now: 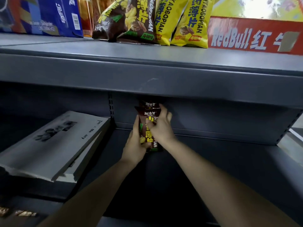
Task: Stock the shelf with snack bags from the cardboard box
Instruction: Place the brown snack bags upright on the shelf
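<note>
Deep on the lower shelf (213, 169), both hands clasp the brown bags (150, 112): the left hand (134, 145) curls round their lower left edge, while the right hand (161, 126) wraps the front, fingers hooked over the right side. At least two bags stand upright, one behind the other, close to the back panel (213, 118). To do this well, I would seat the bottoms flat, square the labels forward, then loosen one hand at a time so the puffy packs do not topple. A grey box (54, 141) lies to the left; yellow bags (180, 22) stand on the upper shelf (147, 63)
</note>
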